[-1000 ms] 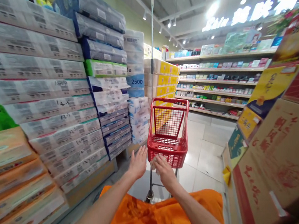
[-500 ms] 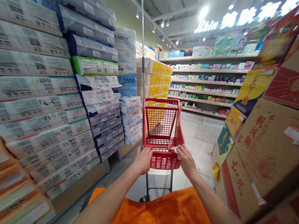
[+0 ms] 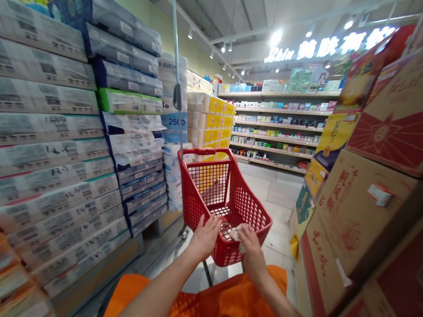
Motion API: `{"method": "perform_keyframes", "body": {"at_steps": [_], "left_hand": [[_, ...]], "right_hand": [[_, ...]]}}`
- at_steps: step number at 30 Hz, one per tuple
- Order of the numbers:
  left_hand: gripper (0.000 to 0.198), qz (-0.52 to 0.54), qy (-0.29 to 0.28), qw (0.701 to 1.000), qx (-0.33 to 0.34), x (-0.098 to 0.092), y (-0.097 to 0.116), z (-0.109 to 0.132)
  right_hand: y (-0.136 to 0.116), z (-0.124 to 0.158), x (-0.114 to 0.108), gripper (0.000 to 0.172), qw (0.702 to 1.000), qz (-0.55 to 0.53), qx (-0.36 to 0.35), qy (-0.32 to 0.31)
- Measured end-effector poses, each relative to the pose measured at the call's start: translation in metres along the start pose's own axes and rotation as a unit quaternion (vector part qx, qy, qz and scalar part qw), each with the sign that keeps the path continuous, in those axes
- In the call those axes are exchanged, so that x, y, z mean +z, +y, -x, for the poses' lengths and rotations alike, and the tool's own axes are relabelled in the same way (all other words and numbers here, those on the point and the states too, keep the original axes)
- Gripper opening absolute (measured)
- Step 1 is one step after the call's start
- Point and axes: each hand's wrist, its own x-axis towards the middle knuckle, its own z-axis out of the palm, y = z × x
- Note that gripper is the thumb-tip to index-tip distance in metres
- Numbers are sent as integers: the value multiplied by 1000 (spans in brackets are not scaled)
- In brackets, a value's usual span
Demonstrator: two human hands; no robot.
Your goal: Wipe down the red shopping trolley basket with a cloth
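Observation:
A red plastic shopping cart (image 3: 246, 202) stands in front of me, turned at an angle, its mesh basket holding nothing that I can see. My left hand (image 3: 206, 233) grips the near left corner of its rim, fingers over the edge. In my right hand (image 3: 250, 243) is a crumpled white cloth (image 3: 236, 232), pressed against the near rim of the basket. Part of the cloth is hidden under the fingers.
Packaged paper goods (image 3: 48, 126) are stacked high on the left, with yellow-and-white packs (image 3: 215, 121) beyond. Cardboard boxes (image 3: 365, 205) line the right side. A metal pole (image 3: 175, 49) rises behind the cart. Stocked shelves (image 3: 275, 127) span the back.
The cart has swung round, its near end moving to the right and closer to me. My right hand has moved left and down along the near rim with the cloth.

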Motion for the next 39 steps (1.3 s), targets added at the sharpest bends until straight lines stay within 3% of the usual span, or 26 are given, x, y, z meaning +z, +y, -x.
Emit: {"method": "perform_keyframes", "body": {"at_steps": [3,5,10,16,18,21,24,26,31,33,36,39], "left_hand": [[53,-22,7,1000,-5,4,-1,6],[52,-24,13,1000,6,3,1,11],[43,-12,11,1000,24,-8,11,11],[48,-10,30,998,59,-10,29,5],[52,-7,30,997,64,-10,20,4],[63,-39,11,999,-18,-10,-10,3],[70,-85,5,995,-51,-9,-35,5],[72,-94,10,994,-46,-6,-37,6],[79,-91,6,995,-46,-5,-15,3],[76,-90,5,996,-29,-10,-17,3],[69,-102,12,992,-70,-21,-40,8],[70,-135,26,981,-139,-29,-69,18]], "right_hand": [[-35,10,2,46,998,-14,-60,-15],[-37,7,-1,46,997,-8,-78,-19],[-6,-5,-9,45,996,-14,-78,-29],[37,-9,-20,39,999,-31,28,-24],[52,-16,-27,38,996,-45,59,-40],[66,-31,-36,39,990,-57,108,-68],[66,-43,-40,41,979,-58,184,-68],[55,-44,-39,43,974,-57,213,-59],[7,-29,-24,54,980,-58,192,-4],[-4,-28,-19,57,985,-49,164,1],[4,-32,-20,56,991,-15,135,-8],[18,-40,-23,54,988,15,151,-9]]}}
